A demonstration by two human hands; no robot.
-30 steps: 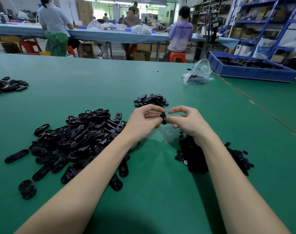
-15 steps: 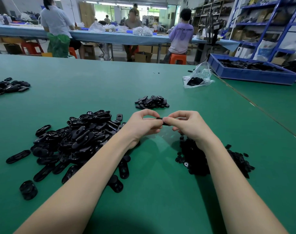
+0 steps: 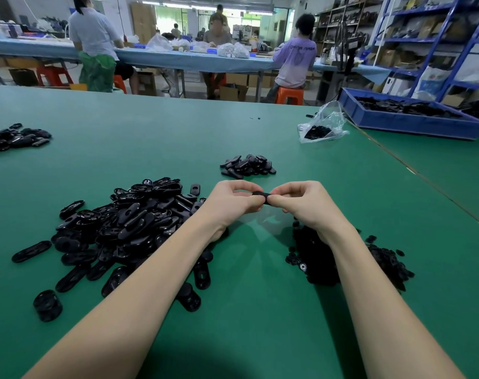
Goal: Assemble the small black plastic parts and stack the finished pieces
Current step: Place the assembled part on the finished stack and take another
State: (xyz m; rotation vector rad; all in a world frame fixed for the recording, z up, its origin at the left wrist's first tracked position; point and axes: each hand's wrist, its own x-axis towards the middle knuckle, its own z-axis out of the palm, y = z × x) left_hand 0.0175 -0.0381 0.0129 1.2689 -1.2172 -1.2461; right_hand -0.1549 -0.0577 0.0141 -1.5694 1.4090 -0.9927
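Bright overhead light, wide-angle edge distortion.

No legible text. Dark lettering on lilac shirt back, far beyond the right hand, too blurred to read.

Both forearms converge ahead, left hand and right hand meeting fingertip-to-fingertip in a pinching grip.

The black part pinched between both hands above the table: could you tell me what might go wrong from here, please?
1. The left hand and right hand pinch the black part only at their fingertips in mid-air; if it slips, it may drop onto the green table.
2. A dropped piece could land in the big pile of oval parts or the pile of small parts below and be hard to pick out.
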